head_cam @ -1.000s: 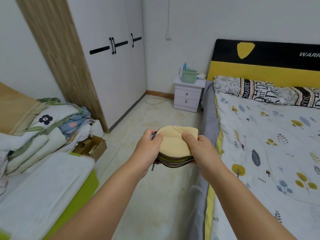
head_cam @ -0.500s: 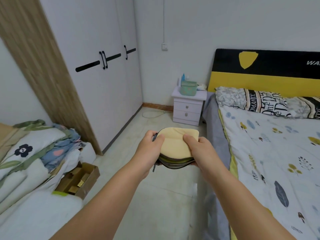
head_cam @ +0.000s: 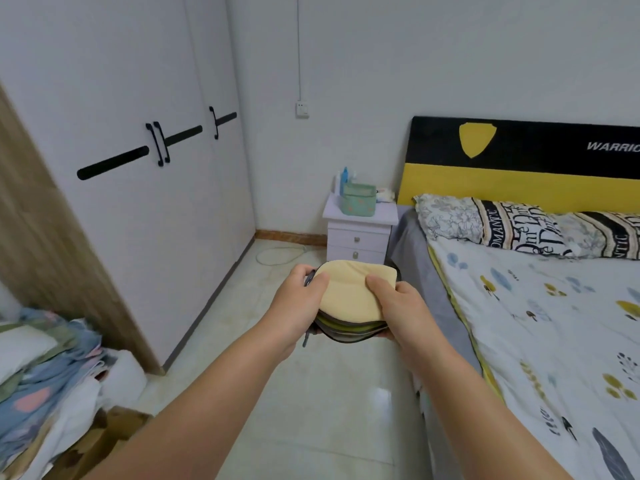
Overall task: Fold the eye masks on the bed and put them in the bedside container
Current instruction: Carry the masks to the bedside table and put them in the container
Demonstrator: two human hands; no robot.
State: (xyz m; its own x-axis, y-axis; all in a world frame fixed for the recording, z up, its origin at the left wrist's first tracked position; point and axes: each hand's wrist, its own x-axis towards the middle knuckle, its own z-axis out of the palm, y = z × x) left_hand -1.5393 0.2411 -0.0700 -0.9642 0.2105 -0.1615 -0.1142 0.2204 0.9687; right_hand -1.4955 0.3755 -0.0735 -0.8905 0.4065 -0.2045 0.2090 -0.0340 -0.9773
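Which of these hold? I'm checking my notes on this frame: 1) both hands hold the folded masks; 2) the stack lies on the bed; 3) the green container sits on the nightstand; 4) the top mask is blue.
1) True: the left hand and right hand grip the stack of folded eye masks from either side.
2) False: the stack is held in the air over the floor, beside the bed.
3) True: the green container stands on the white nightstand.
4) False: the top mask is pale yellow.
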